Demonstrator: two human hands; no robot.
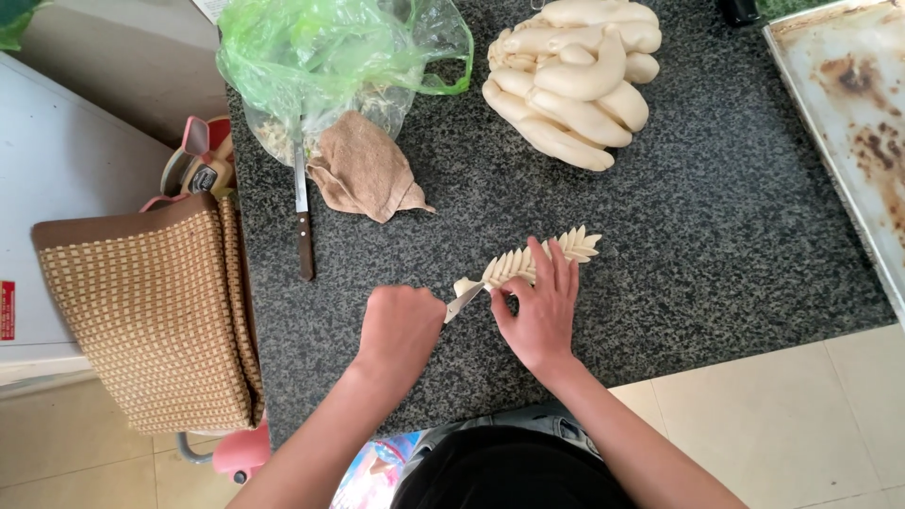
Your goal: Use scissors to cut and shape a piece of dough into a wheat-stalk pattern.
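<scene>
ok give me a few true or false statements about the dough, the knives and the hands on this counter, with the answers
1. The left hand holds a small blade against the notched, leaf-shaped strip of pale dough. True.
2. The right hand is lifted clear of the dough strip. False: its fingers rest on the strip.
3. The pile of plain pale dough rolls sits on the stained metal baking tray. False: it lies on the dark speckled stone counter, left of the tray.
4. A brown-handled knife lies beside the crumpled tan cloth. True.
5. The green plastic bag is under the right hand. False: it lies at the counter's far left.
</scene>
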